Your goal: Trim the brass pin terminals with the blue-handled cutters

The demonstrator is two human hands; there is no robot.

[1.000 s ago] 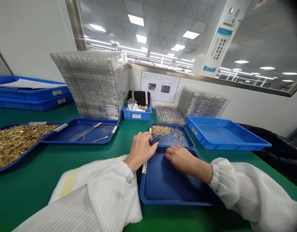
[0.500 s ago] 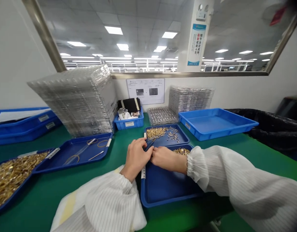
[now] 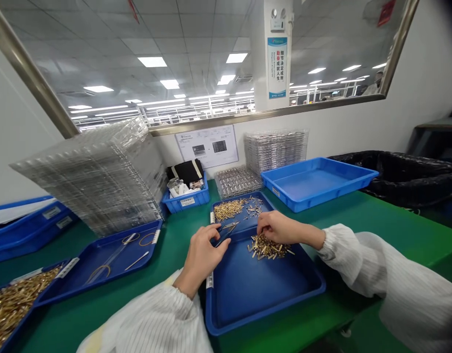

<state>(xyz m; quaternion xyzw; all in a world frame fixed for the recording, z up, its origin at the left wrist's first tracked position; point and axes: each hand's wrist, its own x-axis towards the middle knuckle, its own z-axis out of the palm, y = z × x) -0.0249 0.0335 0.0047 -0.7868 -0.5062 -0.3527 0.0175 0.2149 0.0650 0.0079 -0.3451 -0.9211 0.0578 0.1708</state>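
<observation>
My left hand (image 3: 207, 252) is over the left edge of the front dark blue tray (image 3: 262, 299), thumb and fingers apart around a pointed metal tool (image 3: 230, 226); the hidden part of the tool seems to lie within its grasp. My right hand (image 3: 275, 226) is closed at the pile of small gold parts (image 3: 270, 247) in that tray's back part; anything between its fingertips is hidden. Behind it, a second dark blue tray (image 3: 240, 225) holds thin gold pins (image 3: 227, 210) on the left and scattered silvery ones (image 3: 254, 207) on the right.
At left are a tray with rings and a swab (image 3: 137, 261), gold parts (image 3: 21, 304) and tall stacked clear trays (image 3: 100, 171). Behind stand a small blue bin (image 3: 187, 201), clear racks (image 3: 238, 181) and a light blue tray (image 3: 317, 184). A black-lined bin (image 3: 402, 181) is at right.
My right hand has moved right, away from my left hand, to the gold pile. My left hand's fingers have spread more. The camera view has shifted and tilted.
</observation>
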